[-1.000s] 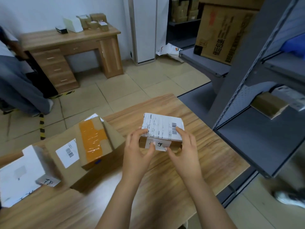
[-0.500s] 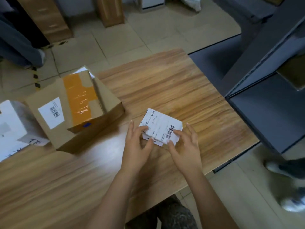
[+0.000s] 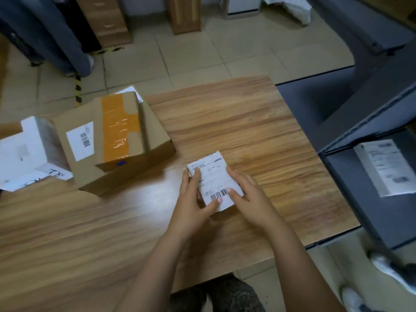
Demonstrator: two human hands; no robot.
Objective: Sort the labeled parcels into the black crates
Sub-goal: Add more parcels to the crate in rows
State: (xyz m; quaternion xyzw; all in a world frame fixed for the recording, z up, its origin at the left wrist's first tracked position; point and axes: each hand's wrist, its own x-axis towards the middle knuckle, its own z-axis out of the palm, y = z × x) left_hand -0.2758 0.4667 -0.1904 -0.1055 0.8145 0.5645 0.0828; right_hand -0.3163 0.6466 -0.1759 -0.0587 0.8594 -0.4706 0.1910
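Wood table on tiled floor; grey shelf unit at rt; desk drawers at back, hazard tape nr.

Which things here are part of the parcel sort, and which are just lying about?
Job:
- small parcel, held in left hand and right hand
- taped box
- white parcel
- shelf parcel

Lying about:
- drawers
- white bag

No crates in view.

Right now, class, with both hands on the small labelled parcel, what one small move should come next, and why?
Probably lift the small parcel clear of the table. The left hand and right hand hold its sides, label up, so it looks ready to carry away.
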